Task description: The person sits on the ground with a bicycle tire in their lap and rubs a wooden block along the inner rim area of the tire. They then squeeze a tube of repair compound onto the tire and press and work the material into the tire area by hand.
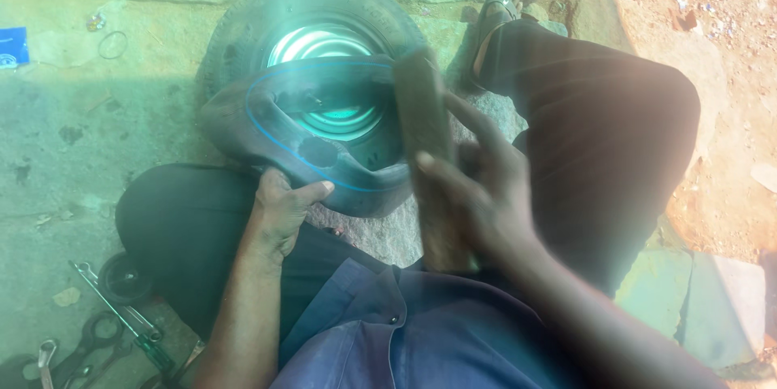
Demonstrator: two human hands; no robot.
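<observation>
Head view, looking straight down: the person is sitting on the concrete floor point(65, 138) with knees spread, and the left hand point(279, 207) is pressing down on the near edge of a black inner tube point(267, 126), fingers curled over the rubber and thumb pointing right, holding it in place. The tube, marked with a thin blue line, is lying draped over a small tyre point(243, 25) on its shiny metal rim point(320, 41), which is resting flat on the floor between the legs, towards the far side. A dark patch point(320, 152) is showing on the tube just beyond the left thumb. The right hand point(477, 191) is gripping a long, flat brownish tool point(425, 122), fingers wrapped around its near part; the tool is blurring, its far end lying over the right side of the tube. A sandalled foot point(495, 17) is sitting just right of the tyre. At the near left, scissors point(89, 340), a screwdriver point(121, 320) and a small black wheel point(125, 278) are lying on the floor.
</observation>
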